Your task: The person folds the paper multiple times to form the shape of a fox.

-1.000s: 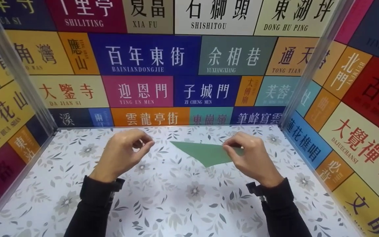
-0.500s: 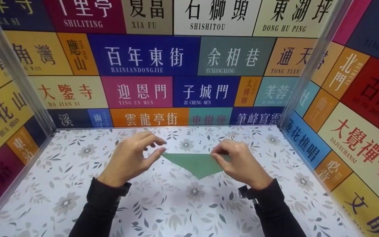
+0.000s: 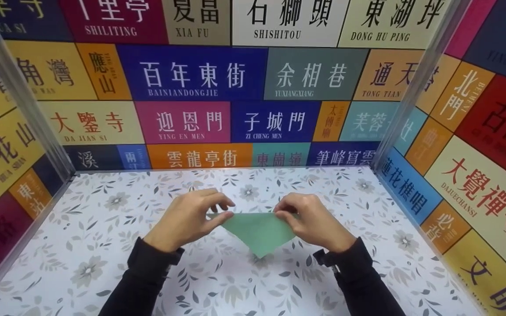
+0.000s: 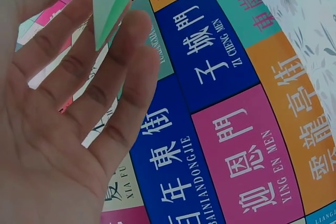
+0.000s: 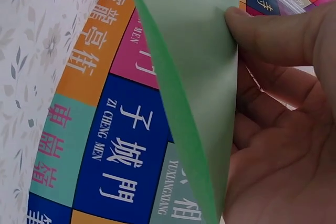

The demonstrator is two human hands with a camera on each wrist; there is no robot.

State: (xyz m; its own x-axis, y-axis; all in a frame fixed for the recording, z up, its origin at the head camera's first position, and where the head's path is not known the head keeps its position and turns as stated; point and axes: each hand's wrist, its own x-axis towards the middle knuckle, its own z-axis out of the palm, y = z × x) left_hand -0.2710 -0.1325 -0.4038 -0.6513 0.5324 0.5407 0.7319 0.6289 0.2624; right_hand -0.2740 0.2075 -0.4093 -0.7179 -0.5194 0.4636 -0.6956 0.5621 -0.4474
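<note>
A folded sheet of green paper (image 3: 259, 232) is held up over the patterned table, its fold level at the top and a point hanging down. My right hand (image 3: 312, 219) pinches the top edge near its right end; in the right wrist view the thumb (image 5: 268, 32) lies on the pale face, with the other fingers behind. The two layers stand slightly apart along a bright green edge. At the left end is my left hand (image 3: 191, 217), thumb right at the fold and index finger a little above. Its fingers (image 4: 100, 87) spread loosely behind the paper's pointed corner (image 4: 107, 14).
The floral tabletop (image 3: 253, 289) runs back to a wall (image 3: 200, 74) of coloured panels with lettering. Similar panels (image 3: 499, 114) rise on the right and left, with clear corner strips (image 3: 393, 118) between them.
Both hands have moved toward each other and nearer to me. The green paper has come down and left with the right hand, and the left hand has arrived at its left corner.
</note>
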